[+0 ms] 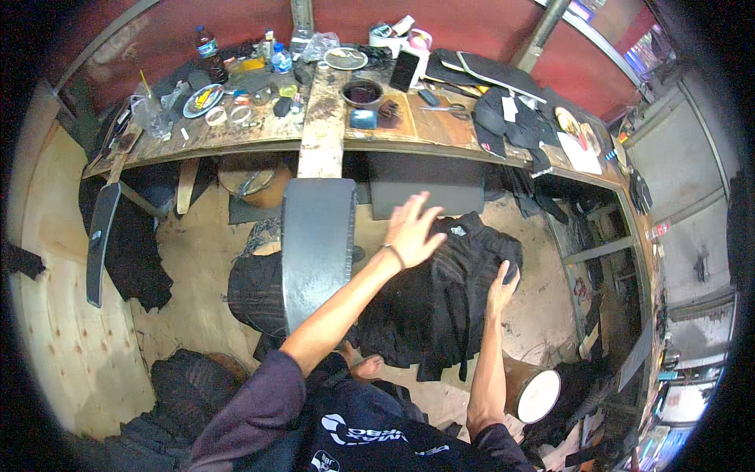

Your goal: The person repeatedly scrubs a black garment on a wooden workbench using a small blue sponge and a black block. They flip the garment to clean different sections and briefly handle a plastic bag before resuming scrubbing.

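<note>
Left hand (412, 230) raised, fingers spread, holding nothing | right hand (501, 286) pinching black garment (440, 295) at its edge | garment draped over stand beside grey board (316, 248), above floor | risk: one-hand hold, likely slipping down onto dusty floor (197, 252)

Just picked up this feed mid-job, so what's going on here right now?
A person stands over a black garment spread beside a grey padded board. The right hand presses on the cloth's right edge. The left hand is lifted above it, fingers spread, holding nothing. A cluttered wooden workbench runs behind.
</note>
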Tool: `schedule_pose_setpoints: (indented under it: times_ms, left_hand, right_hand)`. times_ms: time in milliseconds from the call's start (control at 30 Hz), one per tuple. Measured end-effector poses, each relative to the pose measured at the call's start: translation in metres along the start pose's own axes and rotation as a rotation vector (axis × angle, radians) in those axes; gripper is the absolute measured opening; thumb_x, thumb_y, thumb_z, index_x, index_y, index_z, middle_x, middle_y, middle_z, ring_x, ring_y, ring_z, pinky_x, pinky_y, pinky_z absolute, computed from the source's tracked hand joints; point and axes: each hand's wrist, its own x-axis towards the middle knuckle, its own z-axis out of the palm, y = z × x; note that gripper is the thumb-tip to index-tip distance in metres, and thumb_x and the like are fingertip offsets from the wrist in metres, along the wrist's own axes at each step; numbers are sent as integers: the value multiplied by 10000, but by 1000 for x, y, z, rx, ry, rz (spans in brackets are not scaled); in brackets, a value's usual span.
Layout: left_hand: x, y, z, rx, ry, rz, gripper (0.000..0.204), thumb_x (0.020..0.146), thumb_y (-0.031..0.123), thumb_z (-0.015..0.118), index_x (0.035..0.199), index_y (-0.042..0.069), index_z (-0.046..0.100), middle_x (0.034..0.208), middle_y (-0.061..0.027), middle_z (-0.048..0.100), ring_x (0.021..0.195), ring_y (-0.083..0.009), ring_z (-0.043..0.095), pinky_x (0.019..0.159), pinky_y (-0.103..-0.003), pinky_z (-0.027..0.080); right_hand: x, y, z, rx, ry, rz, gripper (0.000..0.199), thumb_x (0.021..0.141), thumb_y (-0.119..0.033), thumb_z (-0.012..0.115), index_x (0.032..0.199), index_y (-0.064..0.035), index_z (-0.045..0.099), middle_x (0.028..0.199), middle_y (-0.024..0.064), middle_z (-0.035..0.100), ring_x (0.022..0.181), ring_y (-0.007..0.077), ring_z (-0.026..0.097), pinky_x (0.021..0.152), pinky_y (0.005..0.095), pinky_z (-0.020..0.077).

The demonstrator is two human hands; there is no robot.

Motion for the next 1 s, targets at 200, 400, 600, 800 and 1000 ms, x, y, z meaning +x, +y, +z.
schedule_pose_setpoints:
  times_ms: [200,400,600,800,1000]
  left_hand:
    - [-148,-102,-109,461,125,-803,1075,886,598,756,1652,10,285,1725,-271,235,1611,-460,181,1183,-791,204]
    - [-245,-132,-110,-339,191,-1010,512,1118,438,486,1405,16,528,1227,-344,688,1187,-546,639,975,-567,505]
    - [-234,-129,-108,-234,224,-1031,434,1142,397,415,1310,13,527,1080,-382,686,1038,-592,644,828,-639,481]
    - [-231,-116,-112,-220,207,-1144,499,1135,433,419,1381,9,510,1083,-384,688,1046,-598,635,847,-645,469]
    - [-226,-109,-108,-31,131,-1365,514,1127,406,433,1413,4,576,1055,-362,704,1003,-573,665,827,-608,488]
  right_hand:
    - [-158,-149,93,-97,-579,-608,675,1019,-350,686,1547,15,476,1462,271,564,1350,432,541,1212,474,378]
    - [-265,-194,178,-333,-902,-1286,951,839,-591,804,1611,-162,450,1392,218,563,1335,392,510,1206,647,313]
    - [-245,-207,188,-501,-1142,-1237,905,878,-630,755,1592,-153,470,1512,257,515,1464,444,440,1237,676,263]
    - [-90,-279,309,-138,-1039,-1110,597,972,-420,767,1411,-42,626,1402,253,629,1353,418,559,1142,503,453]
    - [79,-410,617,-120,-641,-1339,376,942,-334,763,1134,-11,768,1056,216,787,978,379,767,881,444,589]
